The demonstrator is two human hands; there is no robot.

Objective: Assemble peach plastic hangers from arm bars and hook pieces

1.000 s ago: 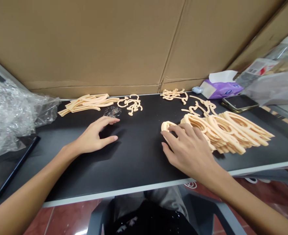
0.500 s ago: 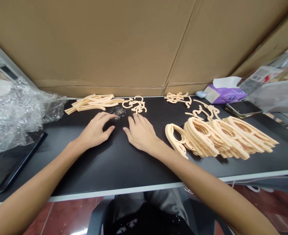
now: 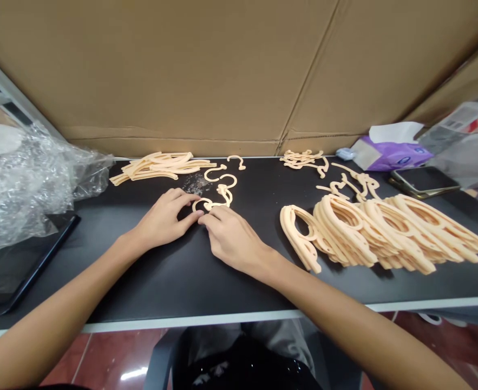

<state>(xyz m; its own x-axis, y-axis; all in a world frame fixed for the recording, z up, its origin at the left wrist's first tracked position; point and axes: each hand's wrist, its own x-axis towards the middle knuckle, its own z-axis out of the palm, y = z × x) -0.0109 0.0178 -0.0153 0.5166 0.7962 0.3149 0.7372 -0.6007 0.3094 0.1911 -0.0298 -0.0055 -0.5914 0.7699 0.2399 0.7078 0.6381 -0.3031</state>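
Observation:
Cream plastic hanger hooks are spread on the black table top (image 3: 149,292) around my fingertips. My left hand (image 3: 163,219) pinches the edge of a curved hook (image 3: 198,202) between thumb and fingers. My right hand (image 3: 233,235) has its fingers closed at the other end of that hook, its grip partly hidden. Joined or overlapping hooks (image 3: 224,196) lie just beyond the right knuckles. Farther back are loose hooks (image 3: 227,179) and a single hook (image 3: 239,160).
Long cream strips (image 3: 161,165) lie at the back left. On the right are a cream pile of hanger arms (image 3: 356,233), more hooks (image 3: 303,159), a purple tissue pack (image 3: 388,153) and a phone (image 3: 425,177). Bubble wrap (image 3: 31,184) and a dark tablet (image 3: 23,265) sit left; cardboard (image 3: 182,70) stands behind.
The cluster of hooks has been pulled nearer and spread apart. My right hand has closed from lying flat, and both hands have come together at one hook.

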